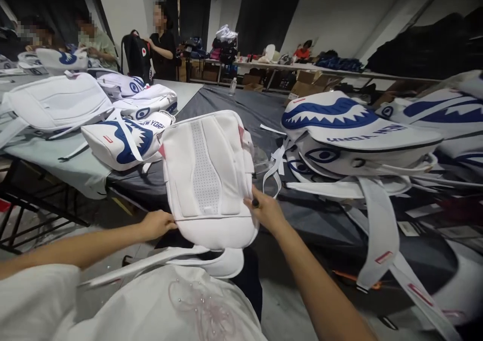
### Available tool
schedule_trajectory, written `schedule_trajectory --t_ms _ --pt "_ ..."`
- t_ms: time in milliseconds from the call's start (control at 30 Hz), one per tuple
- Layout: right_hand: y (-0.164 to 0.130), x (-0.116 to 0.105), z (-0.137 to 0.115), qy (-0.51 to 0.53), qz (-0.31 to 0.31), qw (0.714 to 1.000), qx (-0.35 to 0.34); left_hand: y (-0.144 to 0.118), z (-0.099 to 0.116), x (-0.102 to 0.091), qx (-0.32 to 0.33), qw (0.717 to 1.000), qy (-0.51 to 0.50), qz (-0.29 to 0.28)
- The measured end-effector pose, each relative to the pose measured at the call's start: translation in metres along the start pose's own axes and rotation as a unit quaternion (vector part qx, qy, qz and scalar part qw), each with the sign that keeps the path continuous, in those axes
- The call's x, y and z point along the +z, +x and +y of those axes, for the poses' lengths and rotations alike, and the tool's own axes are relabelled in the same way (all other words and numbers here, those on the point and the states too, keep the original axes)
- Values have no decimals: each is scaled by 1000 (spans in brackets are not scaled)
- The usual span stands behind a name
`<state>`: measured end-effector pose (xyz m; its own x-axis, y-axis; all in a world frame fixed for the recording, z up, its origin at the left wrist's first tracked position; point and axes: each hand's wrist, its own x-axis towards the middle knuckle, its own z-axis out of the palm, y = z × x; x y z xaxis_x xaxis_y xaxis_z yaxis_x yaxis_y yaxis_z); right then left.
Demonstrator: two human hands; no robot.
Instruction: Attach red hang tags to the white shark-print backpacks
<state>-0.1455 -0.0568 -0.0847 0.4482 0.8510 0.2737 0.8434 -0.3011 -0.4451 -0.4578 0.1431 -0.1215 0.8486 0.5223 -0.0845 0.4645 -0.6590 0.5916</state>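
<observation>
A white backpack stands before me at the table edge, its padded back panel with a grey dotted mesh strip facing me. My left hand pinches its lower left edge. On the opposite side, my right hand grips the right edge and holds a small dark object I cannot make out. White shoulder straps hang from the backpack toward my lap. The front of this backpack is hidden.
White backpacks with blue shark-mouth prints are stacked at right, straps dangling over the edge. More white backpacks lie at left. A plastic bottle stands farther back. Beyond, a person handles a black backpack; other people sit behind.
</observation>
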Motion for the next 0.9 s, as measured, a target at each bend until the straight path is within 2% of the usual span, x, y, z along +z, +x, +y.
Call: schedule_trajectory --t_ms 67,167,200,300,333,400,500,600,667,733,800,867,900 --pt "-23 22 -4 -3 -14 1000 -7 -5 14 -32 66 994 67 -48" --pt "-49 44 -16 -5 -9 999 -45 19 62 -62 222 964 127 -74" --pt "-55 47 -20 -2 -1 998 -64 36 82 -65 294 940 162 -60" --pt "-68 39 -21 12 34 994 -103 93 138 -69 473 834 278 64" --pt "-70 33 -18 19 44 994 -101 111 154 -70 507 801 304 94" --pt "-73 19 -6 39 56 995 -68 139 177 -71 536 761 347 115" --pt "-70 -3 12 79 39 996 16 161 198 -71 524 747 396 104" --pt "-63 -21 15 125 -3 990 64 156 209 -72 490 764 413 83" --pt "-63 -35 6 172 -22 983 65 134 214 -79 473 777 410 73" --pt "-68 -52 -7 214 -30 975 58 101 217 -89 485 772 401 91" --pt "-75 -68 -15 238 -45 969 57 70 218 -97 519 754 379 137" --pt "-75 -74 -15 256 -78 961 70 59 213 -97 532 751 358 155" --pt "-71 -70 -12 263 -94 957 81 63 208 -94 525 762 353 141"
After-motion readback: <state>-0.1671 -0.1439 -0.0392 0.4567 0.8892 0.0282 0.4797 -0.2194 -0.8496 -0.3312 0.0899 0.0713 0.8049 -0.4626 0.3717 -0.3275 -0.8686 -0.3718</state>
